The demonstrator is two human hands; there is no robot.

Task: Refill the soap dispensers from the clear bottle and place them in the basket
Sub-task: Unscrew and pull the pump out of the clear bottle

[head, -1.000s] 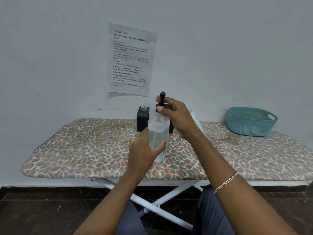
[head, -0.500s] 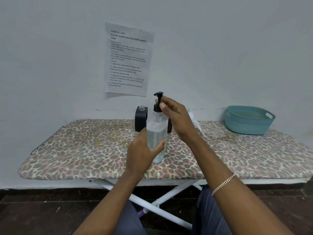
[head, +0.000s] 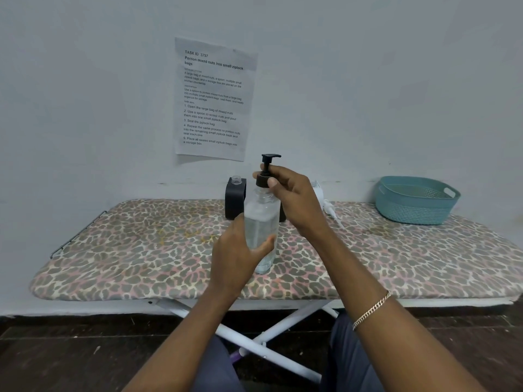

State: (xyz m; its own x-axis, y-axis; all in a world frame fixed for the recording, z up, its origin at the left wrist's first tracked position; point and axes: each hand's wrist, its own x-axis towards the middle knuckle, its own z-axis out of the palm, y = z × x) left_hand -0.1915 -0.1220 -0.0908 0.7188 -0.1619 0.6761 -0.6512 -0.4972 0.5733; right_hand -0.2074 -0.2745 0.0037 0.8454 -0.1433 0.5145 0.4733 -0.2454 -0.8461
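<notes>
A clear bottle [head: 261,222] with clear liquid stands upright on the leopard-print board [head: 141,250]. My left hand [head: 236,256] grips its body from the left. My right hand [head: 291,193] pinches the collar of the black pump cap [head: 267,168] on the bottle's neck. Behind the bottle stands a black soap dispenser [head: 235,202] with an open, capless neck. A second dark dispenser is mostly hidden behind the bottle and my right hand. The teal basket [head: 416,202] sits empty at the board's far right.
A white pump piece [head: 325,202] lies on the board behind my right wrist. A printed sheet [head: 213,100] hangs on the wall above. The board's white crossed legs [head: 254,340] stand between my knees over a dark floor.
The pump head has turned from end-on to pointing right as my right hand's fingers shift on its collar. The bottle and my left hand stay in place.
</notes>
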